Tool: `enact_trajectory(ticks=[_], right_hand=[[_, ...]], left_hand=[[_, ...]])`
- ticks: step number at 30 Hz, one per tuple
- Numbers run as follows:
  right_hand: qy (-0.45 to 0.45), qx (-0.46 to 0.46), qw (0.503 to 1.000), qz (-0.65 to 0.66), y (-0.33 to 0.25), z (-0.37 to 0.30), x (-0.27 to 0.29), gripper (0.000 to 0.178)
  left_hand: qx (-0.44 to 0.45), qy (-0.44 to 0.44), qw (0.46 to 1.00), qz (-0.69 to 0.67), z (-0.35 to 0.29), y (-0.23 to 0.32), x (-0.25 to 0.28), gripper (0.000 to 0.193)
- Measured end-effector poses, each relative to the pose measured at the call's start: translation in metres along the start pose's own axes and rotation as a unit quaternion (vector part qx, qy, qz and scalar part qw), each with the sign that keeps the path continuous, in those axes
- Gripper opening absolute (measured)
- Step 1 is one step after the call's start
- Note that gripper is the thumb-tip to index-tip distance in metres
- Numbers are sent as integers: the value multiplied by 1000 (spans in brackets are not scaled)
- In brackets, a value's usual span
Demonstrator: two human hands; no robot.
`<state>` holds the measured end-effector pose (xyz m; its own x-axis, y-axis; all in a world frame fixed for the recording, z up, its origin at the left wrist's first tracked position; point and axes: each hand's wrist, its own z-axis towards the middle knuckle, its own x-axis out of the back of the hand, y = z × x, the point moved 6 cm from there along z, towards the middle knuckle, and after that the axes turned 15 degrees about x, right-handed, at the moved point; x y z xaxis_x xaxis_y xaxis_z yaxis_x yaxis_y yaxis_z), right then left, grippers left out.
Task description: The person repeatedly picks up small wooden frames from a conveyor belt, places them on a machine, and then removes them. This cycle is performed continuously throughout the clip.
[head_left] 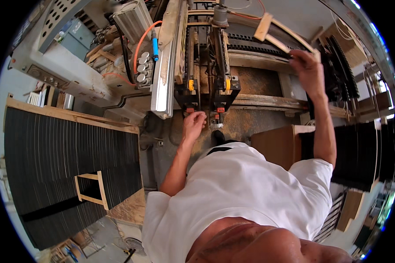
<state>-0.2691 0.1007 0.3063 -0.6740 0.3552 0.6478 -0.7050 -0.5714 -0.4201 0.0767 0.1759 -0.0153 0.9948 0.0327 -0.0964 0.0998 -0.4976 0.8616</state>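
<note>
My right hand [307,70], raised at the upper right, is closed around one end of a small pale wooden frame [263,27]. The frame tilts away from me over the machine's right side, with part of its near end covered by my fingers. Low in front of the machine [226,65], my left hand [194,125] has its fingers curled together. It is close to a red block [190,110] at the end of the left rail; whether the fingers hold anything is hidden. A second red block [220,110] sits at the end of the right rail.
To my left stands a large stack of dark slats [70,162], with another small wooden frame [102,190] lying on it. A brown carton [274,147] and more dark stacked pieces [351,153] are on the right. A blue air-gun-like tool [155,47] hangs near orange tubing.
</note>
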Motion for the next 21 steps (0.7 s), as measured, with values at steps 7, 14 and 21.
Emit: enact_trajectory(ticks=[7, 14, 21], right_hand=[[-55, -43, 995, 72, 66, 10, -64, 23], [-84, -97, 991, 38, 129, 11, -62, 23], [-82, -122, 987, 69, 149, 1, -68, 20]], left_hand=[[-33, 18, 999, -37, 99, 119, -60, 25], [28, -23, 978, -204, 298, 205, -87, 31], [69, -25, 953, -295, 454, 226, -98, 31]])
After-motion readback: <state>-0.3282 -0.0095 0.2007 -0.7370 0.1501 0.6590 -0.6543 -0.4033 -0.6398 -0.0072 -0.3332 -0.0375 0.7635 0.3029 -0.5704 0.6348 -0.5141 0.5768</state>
